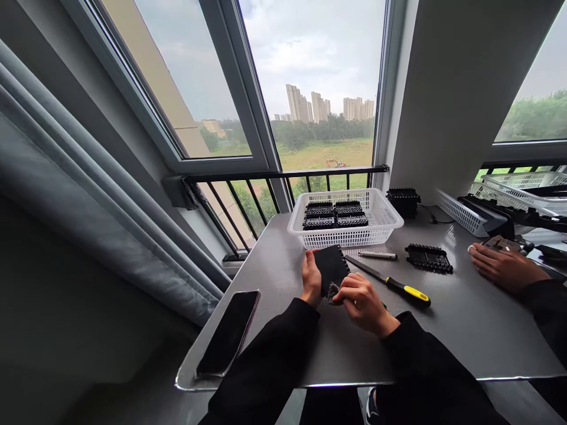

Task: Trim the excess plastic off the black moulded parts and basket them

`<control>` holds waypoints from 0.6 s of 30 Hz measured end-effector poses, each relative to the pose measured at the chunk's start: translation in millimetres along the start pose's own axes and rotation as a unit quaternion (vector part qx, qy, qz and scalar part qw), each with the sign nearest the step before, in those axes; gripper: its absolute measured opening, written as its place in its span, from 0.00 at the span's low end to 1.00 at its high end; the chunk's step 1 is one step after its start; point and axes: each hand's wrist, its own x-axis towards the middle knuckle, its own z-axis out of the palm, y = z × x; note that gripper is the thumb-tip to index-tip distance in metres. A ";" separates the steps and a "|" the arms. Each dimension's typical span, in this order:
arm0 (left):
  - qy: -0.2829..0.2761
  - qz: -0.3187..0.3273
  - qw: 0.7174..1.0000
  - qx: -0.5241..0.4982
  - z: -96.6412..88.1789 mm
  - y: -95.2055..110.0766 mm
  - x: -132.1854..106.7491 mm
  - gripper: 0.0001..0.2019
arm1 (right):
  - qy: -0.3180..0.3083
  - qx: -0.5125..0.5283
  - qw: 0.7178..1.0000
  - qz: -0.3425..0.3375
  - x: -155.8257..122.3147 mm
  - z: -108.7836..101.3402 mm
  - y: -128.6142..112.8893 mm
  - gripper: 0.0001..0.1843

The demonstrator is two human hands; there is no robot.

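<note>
Lower centre: left hand gripped black panel, apparently unfinished; right hand pinched grey pad at its edge.

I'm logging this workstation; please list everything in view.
Table: 1, grey, foreground
Plate: 1, black, centre
Pad: 1, greyish, by plate
Basket: 1, white, behind plate
Basket parts: 4+, black, inside
Loose part: 1, black, right
Long tool: 1, black/yellow, right
Pen: 1, white, behind tool
Phone: 1, black, left
Block: 1, black, beside basket
Far baskets: 2+, white, right
Windows: several, grey frames, back
Curtain: 1, grey, left
Another person's hand: 1, black sleeve, right
Left hand, right hand: 2, black sleeves, centre
</note>
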 end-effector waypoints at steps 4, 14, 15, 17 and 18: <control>0.006 -0.039 0.999 -0.033 1.6 3.4 1.8 0.23 | 0.102 -0.020 0.994 0.045 -3.0 -3.2 2.6 0.17; -0.018 -0.136 0.984 -0.115 3.4 16.2 -6.2 0.20 | 0.214 -0.007 0.957 0.197 2.3 -6.9 5.4 0.22; -0.033 -0.146 0.981 -0.123 3.9 17.8 -7.8 0.20 | 0.212 -0.001 0.956 0.203 2.4 -6.1 6.3 0.21; -0.063 -0.163 0.975 -0.134 4.9 21.1 -11.0 0.19 | 0.203 0.006 0.955 0.217 2.2 -4.0 8.8 0.21; -0.079 -0.172 0.973 -0.135 5.4 22.7 -12.4 0.18 | 0.200 0.007 0.953 0.226 2.0 -3.1 10.3 0.21</control>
